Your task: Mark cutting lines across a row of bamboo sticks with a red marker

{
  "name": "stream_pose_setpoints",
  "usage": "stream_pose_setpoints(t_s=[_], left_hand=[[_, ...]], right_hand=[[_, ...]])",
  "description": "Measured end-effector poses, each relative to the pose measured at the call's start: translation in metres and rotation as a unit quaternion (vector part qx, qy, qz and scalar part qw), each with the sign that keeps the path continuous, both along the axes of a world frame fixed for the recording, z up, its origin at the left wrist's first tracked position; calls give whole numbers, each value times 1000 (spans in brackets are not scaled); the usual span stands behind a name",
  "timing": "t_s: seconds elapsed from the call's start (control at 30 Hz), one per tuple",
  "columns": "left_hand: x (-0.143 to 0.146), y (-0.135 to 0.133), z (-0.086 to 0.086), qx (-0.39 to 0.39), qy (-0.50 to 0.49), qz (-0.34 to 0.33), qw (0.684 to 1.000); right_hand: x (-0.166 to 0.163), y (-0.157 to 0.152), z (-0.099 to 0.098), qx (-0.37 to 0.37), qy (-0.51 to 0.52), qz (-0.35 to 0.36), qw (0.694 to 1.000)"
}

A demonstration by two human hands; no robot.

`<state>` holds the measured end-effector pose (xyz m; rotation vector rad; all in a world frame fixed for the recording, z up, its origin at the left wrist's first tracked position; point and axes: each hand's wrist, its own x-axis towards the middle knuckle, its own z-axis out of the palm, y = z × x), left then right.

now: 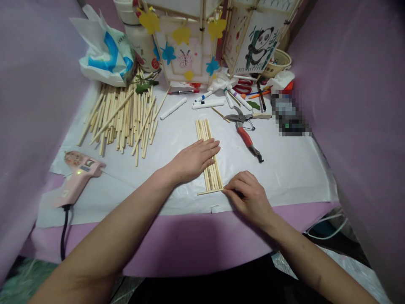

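Observation:
Several thin wooden sticks [211,176] lie side by side as a flat row on the white sheet. My left hand [200,155] rests flat across the row, its fingers stretched out and covering the middle. Along the near ends of the row lies a single crosswise stick [207,192]. My right hand [248,192] pinches the right end of this crosswise stick, thumb and fingertips closed on it. Whether the crosswise stick is fixed to the row, I cannot tell.
A pink glue gun [77,173] lies left, its light on. Behind it is a pile of loose sticks [118,116]. Red-handled pruning shears [245,135] lie right of the row. Decorated paper lanterns [183,55], markers [209,103] and a tissue pack [106,55] stand or lie farther back.

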<state>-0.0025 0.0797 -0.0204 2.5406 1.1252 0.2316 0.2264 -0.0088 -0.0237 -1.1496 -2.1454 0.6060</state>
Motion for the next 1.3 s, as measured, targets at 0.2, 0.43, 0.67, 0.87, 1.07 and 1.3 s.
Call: stream_pose_setpoints(t_s=[0.2,0.43,0.67,0.87,1.07,1.3], left_hand=[[0,0,1,0,9,2,1000],[1,-1,-1,-1,-3,5,1000],[0,0,0,-3,-3,1,1000],[1,0,0,-9,8,3,1000],[1,-1,0,-1,11,3,1000],[0,-1,-1,3,6,1,1000]], right_hand=[[-1,-1,1,-1,1,-7,1000],[-2,-2,1,4,5,-8,1000],[-2,-2,0,5,5,-5,1000],[-1,-1,0,3,9,2,1000],[1,0,1,-1,6,21,1000],[0,0,1,1,-1,13,1000]])
